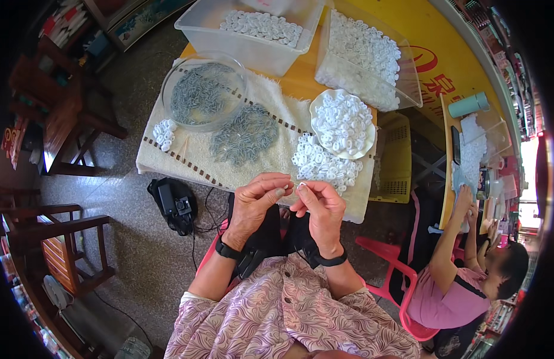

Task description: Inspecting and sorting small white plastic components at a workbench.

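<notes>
My left hand [257, 200] and my right hand [320, 209] meet at the towel's near edge, both pinching with thumb and forefinger. A small white plastic piece [301, 185] shows at my right fingertips. What my left fingertips hold is too small to make out. Just beyond my right hand lies a loose heap of white ring-shaped pieces [324, 164]. A scalloped white dish [313, 119] full of similar pieces stands behind it. Farther left, a heap of small grey wire-like pieces [244, 136] lies on the cream towel [283, 161], in front of a round clear bowl [164, 99] of the same.
Two clear tubs [199, 31] [417, 75] of white pieces stand at the back. A small white heap [164, 133] and a thin stick [185, 148] lie at left. A yellow crate [391, 191] stands right of the table. A person in pink [447, 287] works at another table.
</notes>
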Motion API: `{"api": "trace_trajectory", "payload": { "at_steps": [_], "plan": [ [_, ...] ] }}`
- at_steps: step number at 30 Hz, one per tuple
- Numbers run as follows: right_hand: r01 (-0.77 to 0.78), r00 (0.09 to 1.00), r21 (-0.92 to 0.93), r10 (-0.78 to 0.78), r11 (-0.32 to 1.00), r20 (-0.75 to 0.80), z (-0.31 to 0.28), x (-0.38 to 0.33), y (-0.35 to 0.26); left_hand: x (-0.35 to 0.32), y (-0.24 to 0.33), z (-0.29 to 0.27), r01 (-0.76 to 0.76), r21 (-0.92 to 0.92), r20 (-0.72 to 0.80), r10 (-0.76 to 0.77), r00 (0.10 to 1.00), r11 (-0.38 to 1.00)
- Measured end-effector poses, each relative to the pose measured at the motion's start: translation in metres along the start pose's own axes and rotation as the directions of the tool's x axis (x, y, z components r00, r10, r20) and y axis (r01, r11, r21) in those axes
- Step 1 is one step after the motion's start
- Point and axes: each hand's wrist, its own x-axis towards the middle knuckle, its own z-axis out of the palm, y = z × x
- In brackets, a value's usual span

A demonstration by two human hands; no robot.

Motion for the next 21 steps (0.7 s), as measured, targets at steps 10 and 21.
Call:
{"api": "trace_trajectory", "payload": {
  "at_steps": [10,21],
  "plan": [
    [0.038,0.999,-0.002,-0.038,0.999,0.016,0.0053,-0.0026,0.0022,-0.0024,0.0043,0.0079,0.015,-0.052,-0.085,-0.019,0.996,0.999],
    [0.053,0.998,-0.005,-0.053,0.999,0.017,0.0058,-0.0055,0.0019,-0.0049,0.0047,0.0051,0.131,-0.050,-0.060,-0.134,0.989,0.990]
  ]
}}
